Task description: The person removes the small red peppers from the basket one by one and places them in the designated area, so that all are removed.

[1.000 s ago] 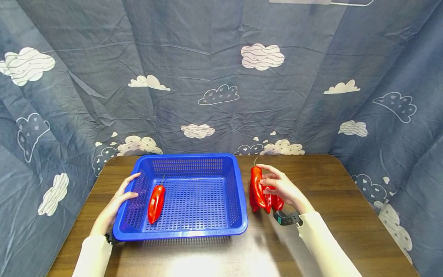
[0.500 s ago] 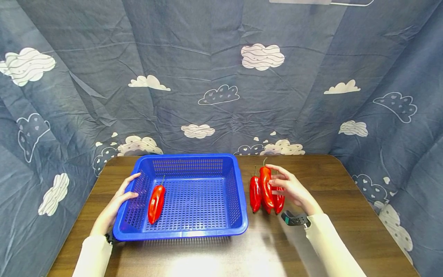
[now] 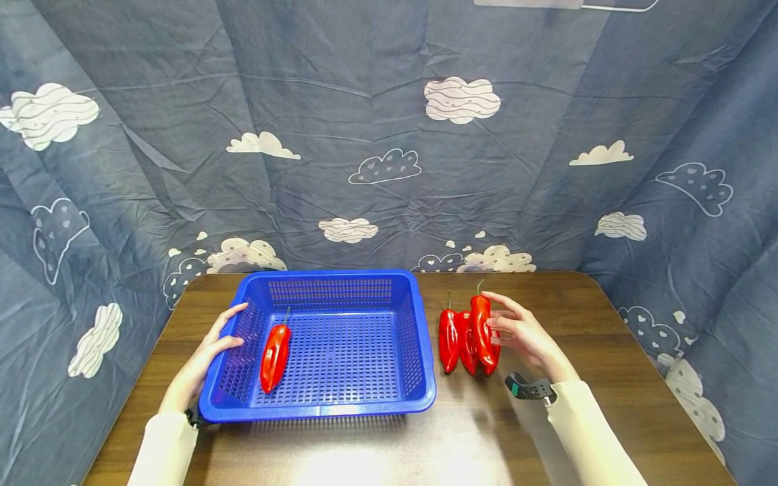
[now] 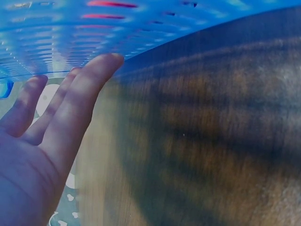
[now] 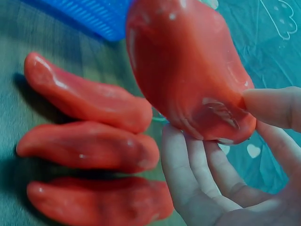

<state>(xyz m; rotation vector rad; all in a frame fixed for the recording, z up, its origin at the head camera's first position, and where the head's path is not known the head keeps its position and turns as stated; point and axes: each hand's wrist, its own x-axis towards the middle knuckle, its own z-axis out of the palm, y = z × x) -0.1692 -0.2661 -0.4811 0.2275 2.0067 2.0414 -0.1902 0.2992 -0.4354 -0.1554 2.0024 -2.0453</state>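
Both hands appear in the head view. My left hand (image 3: 203, 358) grips the left side of the blue plastic basket (image 3: 352, 410), with fingertips over its rim. In the left wrist view, other fingers (image 4: 70, 113) lie along the outside of the perforated wall. Inside the basket, on the left, lies one red pepper (image 3: 275, 358) with a green stem. My right hand (image 3: 527, 336) holds another red pepper (image 3: 481, 331) between thumb and fingers, raised off the table. Beneath and left of it, three red peppers lie side by side, the leftmost pepper (image 3: 448, 341) fully visible; the held one partly covers the others.
A brown wooden table (image 3: 583, 324) carries the basket and peppers. Behind it and on both sides hangs a dark blue-grey curtain (image 3: 389, 216) with white clouds. A narrow strip of table lies between the basket's right wall and the peppers.
My right hand has moved to the right with its pepper, passing over the loose ones and uncovering more of those on the left. The left hand and the basket have stayed in place.
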